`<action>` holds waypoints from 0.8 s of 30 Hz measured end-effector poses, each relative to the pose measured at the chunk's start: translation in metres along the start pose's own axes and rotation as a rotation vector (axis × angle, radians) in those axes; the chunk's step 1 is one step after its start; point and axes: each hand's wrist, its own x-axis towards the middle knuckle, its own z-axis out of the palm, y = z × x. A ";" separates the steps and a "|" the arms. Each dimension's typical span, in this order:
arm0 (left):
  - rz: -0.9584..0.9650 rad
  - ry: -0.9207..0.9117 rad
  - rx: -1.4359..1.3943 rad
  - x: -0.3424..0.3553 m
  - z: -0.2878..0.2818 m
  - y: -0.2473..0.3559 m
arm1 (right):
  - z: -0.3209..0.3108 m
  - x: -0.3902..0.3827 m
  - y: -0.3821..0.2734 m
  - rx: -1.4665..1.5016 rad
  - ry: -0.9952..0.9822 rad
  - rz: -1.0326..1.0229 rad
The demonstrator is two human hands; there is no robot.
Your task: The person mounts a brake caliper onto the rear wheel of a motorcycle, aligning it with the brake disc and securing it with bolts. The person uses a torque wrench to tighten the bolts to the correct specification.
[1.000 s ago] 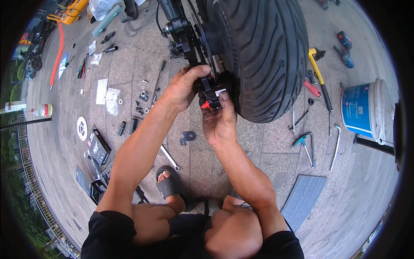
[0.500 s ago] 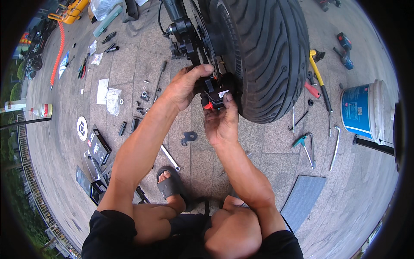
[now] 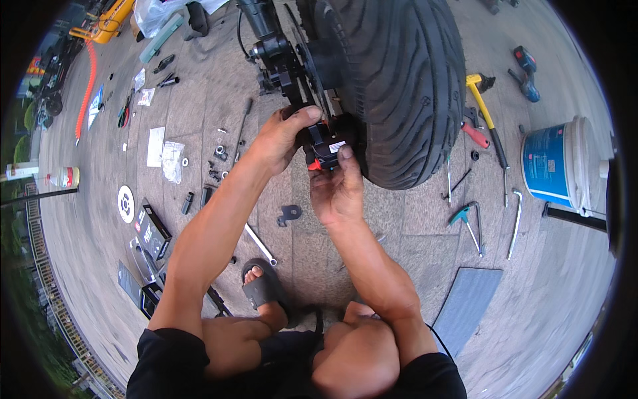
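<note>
A black brake caliper (image 3: pixel 337 147) with a red tab at its lower left sits at the rim of a brake disc (image 3: pixel 308 58), beside a wide black tyre (image 3: pixel 415 100). From the left, my left hand (image 3: pixel 280 138) is closed around the caliper's side, its thumb along the top and its other fingers mostly hidden. My right hand (image 3: pixel 337 194) pinches the caliper from below, thumb on its face near a white label. Above my left hand, a black fork leg (image 3: pixel 272 50) runs down next to the disc. Whether the caliper is fastened cannot be seen.
A dark bracket (image 3: pixel 289 213) and a wrench (image 3: pixel 260 244) lie on the paving below my hands. To the right are a yellow hammer (image 3: pixel 488 116), a T-handle hex key (image 3: pixel 467 218), a blue bucket (image 3: pixel 550 163) and a grey mat (image 3: pixel 468 306). Small parts lie left.
The whole view has shifted slightly, so the wheel and caliper appear a little further left. Both hands keep their hold on the caliper, and the tyre's tread looks more blurred.
</note>
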 end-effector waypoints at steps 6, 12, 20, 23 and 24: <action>0.057 0.028 -0.055 0.005 -0.002 -0.012 | 0.004 0.000 0.004 -0.041 -0.014 -0.028; 0.085 0.010 -0.045 0.003 0.000 -0.012 | 0.007 0.002 0.004 -0.019 0.016 -0.032; 0.071 0.031 -0.040 0.001 -0.002 -0.012 | 0.015 -0.005 -0.001 0.055 -0.028 0.037; 0.008 0.033 -0.087 -0.001 -0.002 -0.010 | 0.020 -0.007 -0.002 0.056 -0.029 0.015; -0.018 0.042 -0.103 -0.002 -0.002 -0.009 | 0.021 -0.007 -0.002 0.050 -0.023 0.010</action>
